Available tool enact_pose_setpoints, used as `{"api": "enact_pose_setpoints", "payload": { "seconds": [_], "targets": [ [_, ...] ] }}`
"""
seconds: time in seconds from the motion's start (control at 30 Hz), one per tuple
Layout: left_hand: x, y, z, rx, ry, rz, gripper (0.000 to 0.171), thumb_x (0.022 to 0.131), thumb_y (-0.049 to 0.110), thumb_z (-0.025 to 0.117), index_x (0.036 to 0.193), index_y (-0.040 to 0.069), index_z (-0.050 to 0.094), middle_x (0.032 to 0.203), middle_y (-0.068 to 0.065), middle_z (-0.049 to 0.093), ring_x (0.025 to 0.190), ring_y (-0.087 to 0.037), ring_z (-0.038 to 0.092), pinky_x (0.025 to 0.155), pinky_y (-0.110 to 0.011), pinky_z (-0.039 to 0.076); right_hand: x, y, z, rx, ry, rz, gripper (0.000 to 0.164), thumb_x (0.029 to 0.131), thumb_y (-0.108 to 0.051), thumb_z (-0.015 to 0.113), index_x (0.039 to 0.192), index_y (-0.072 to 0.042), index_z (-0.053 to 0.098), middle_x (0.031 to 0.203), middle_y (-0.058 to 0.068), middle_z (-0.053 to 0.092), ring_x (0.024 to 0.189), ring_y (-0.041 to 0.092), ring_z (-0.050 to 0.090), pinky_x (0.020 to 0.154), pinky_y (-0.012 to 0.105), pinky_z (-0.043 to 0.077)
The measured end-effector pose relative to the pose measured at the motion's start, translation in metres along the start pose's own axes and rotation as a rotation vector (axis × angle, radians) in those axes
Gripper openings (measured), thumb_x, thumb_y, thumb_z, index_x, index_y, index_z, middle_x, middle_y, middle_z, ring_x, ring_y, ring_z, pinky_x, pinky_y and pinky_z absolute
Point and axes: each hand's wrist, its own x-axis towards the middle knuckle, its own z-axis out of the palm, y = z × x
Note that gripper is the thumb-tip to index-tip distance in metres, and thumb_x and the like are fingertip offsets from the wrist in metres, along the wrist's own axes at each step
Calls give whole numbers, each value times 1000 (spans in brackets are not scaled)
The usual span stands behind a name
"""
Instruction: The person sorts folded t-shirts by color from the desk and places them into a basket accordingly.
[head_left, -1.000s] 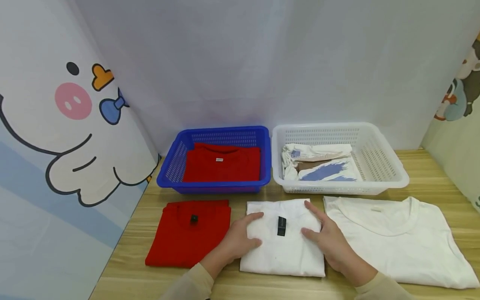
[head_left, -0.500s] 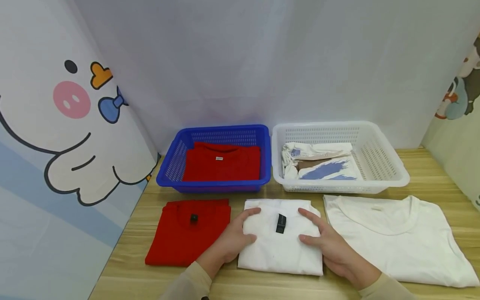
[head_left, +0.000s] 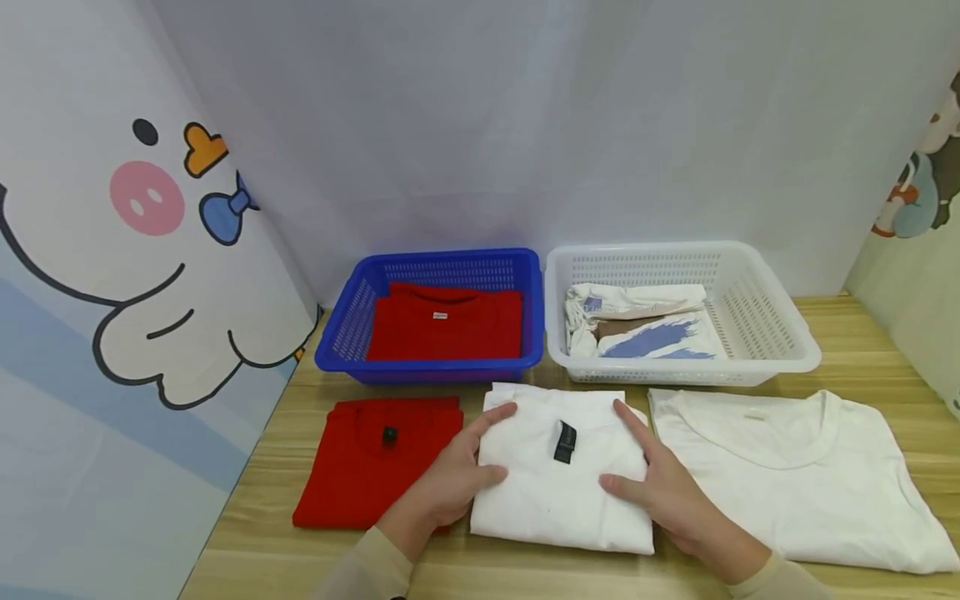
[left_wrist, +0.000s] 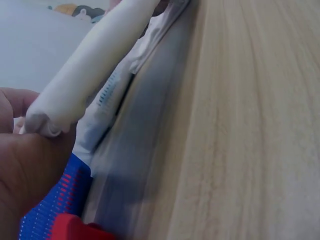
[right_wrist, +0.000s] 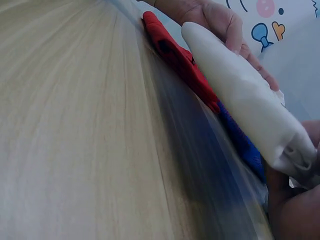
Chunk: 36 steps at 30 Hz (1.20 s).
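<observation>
A folded white shirt (head_left: 555, 508) with a black neck label (head_left: 565, 442) is held between both hands, raised above the wooden table. My left hand (head_left: 453, 473) grips its left side, thumb on top and fingers round the edge. On the opposite side my right hand (head_left: 667, 485) holds the shirt in the same way. Both wrist views show the thick folded shirt edge (left_wrist: 92, 65) with a gap over the tabletop (left_wrist: 240, 125). In the right wrist view the left hand (right_wrist: 215, 17) appears at the shirt's far end.
A folded red shirt (head_left: 360, 475) lies to the left, a larger folded white shirt (head_left: 810, 500) to the right. Behind stand a blue basket (head_left: 431, 367) with red clothing (head_left: 450, 329) and a white basket (head_left: 682, 367) holding printed white clothing (head_left: 652, 333). A curtain (head_left: 555, 125) hangs behind.
The folded white shirt has come up off the table in both hands, its far edge now higher in the head view. The baskets and other shirts stay put.
</observation>
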Motion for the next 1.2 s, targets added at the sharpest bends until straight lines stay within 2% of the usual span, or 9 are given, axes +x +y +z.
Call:
{"api": "enact_pose_setpoints", "payload": {
  "seconds": [0.1, 0.2, 0.33, 0.43, 0.53, 0.7, 0.8, 0.97, 1.2],
  "targets": [
    [-4, 6, 1, -30, -33, 23, 81, 85, -17, 55, 145, 35, 40, 143, -10, 37, 121, -31, 45, 93, -45, 49, -3, -4, -3, -19, -6, -38, 97, 79, -14, 79, 153, -36, 21, 157, 10, 19, 132, 27, 35, 91, 20, 44],
    [-8, 13, 3, -51, -75, 59, 80, 86, -15, 56, 147, 34, 38, 146, -10, 33, 124, -31, 43, 94, -45, 48, -6, -9, -6, -21, -19, -89, 94, 81, -12, 77, 153, -35, 21, 157, 9, 18, 131, 14, 35, 92, 16, 42],
    [-15, 24, 6, -63, -144, 131, 78, 88, -12, 56, 149, 30, 34, 148, -10, 29, 128, -30, 40, 96, -45, 47, -10, -16, -11, 72, -91, -157, 89, 86, -3, 70, 154, -31, 20, 156, 12, 16, 125, 3, 42, 93, 21, 45],
    [-16, 33, 10, -87, -199, 190, 77, 89, -11, 56, 151, 27, 31, 147, -13, 29, 127, -30, 40, 95, -46, 47, -13, -22, -14, 150, -143, -199, 88, 88, 4, 64, 155, -28, 18, 154, 13, 18, 123, 5, 46, 91, 28, 49],
    [-15, 41, 14, -110, -244, 249, 76, 89, -11, 54, 152, 23, 28, 144, -17, 32, 126, -30, 41, 93, -48, 48, -16, -31, -17, 187, -158, -247, 87, 89, 7, 61, 156, -26, 16, 155, 8, 17, 124, 5, 44, 93, 26, 48],
    [-8, 63, 24, -114, -255, 307, 74, 90, -9, 53, 152, 23, 29, 139, -16, 37, 123, -28, 45, 89, -46, 51, -14, -52, -24, 295, -202, -330, 87, 90, 13, 53, 156, -23, 11, 157, 3, 6, 130, 4, 38, 96, 22, 44],
    [-1, 75, 30, -142, -244, 311, 76, 89, -10, 52, 151, 25, 30, 136, -15, 40, 121, -27, 47, 88, -46, 52, -10, -63, -31, 344, -213, -342, 86, 91, 16, 50, 156, -24, 10, 154, 6, 15, 125, 8, 45, 90, 28, 50],
    [19, 92, 32, -152, -222, 326, 76, 88, -13, 51, 151, 26, 32, 137, -15, 40, 121, -27, 47, 89, -44, 51, 0, -81, -46, 324, -162, -370, 83, 90, 18, 50, 155, -22, 18, 141, 5, 36, 113, 10, 54, 81, 30, 55],
    [58, 115, 36, -73, -131, 346, 77, 87, -16, 55, 149, 26, 38, 144, -9, 37, 126, -26, 43, 97, -41, 47, 26, -102, -73, 300, -125, -411, 84, 88, 20, 51, 155, -23, 22, 139, 5, 34, 112, 10, 54, 80, 27, 55]
  ]
}}
